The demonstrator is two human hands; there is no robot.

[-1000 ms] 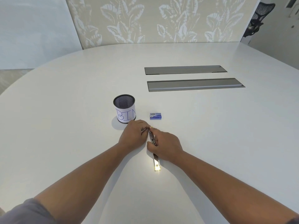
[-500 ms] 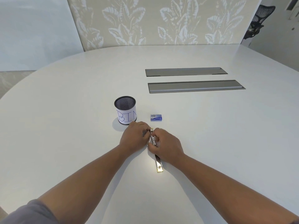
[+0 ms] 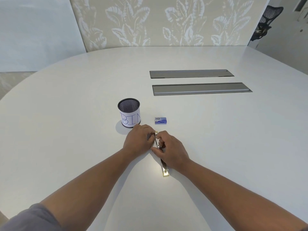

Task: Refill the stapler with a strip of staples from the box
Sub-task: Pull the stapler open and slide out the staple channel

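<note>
A slim metal stapler (image 3: 164, 169) lies opened out flat on the white table (image 3: 66, 130), its near end shining brightly. My right hand (image 3: 171, 151) is closed over its middle. My left hand (image 3: 139, 140) pinches at its far end, where the open channel shows between my fingers; whether a staple strip is in my fingers is hidden. The small blue staple box (image 3: 160, 120) lies shut on the table just beyond my hands, apart from them.
A black mesh cup (image 3: 129, 112) with a paper label reading BIN stands left of the staple box, close to my left hand. Two long grey cable hatches (image 3: 201, 88) are set into the table farther back. A black office chair (image 3: 265, 22) stands far right.
My left fingers have closed in against the far end of the stapler, and the thin metal piece seen beside it a second ago is no longer visible. The right hand barely moved.
</note>
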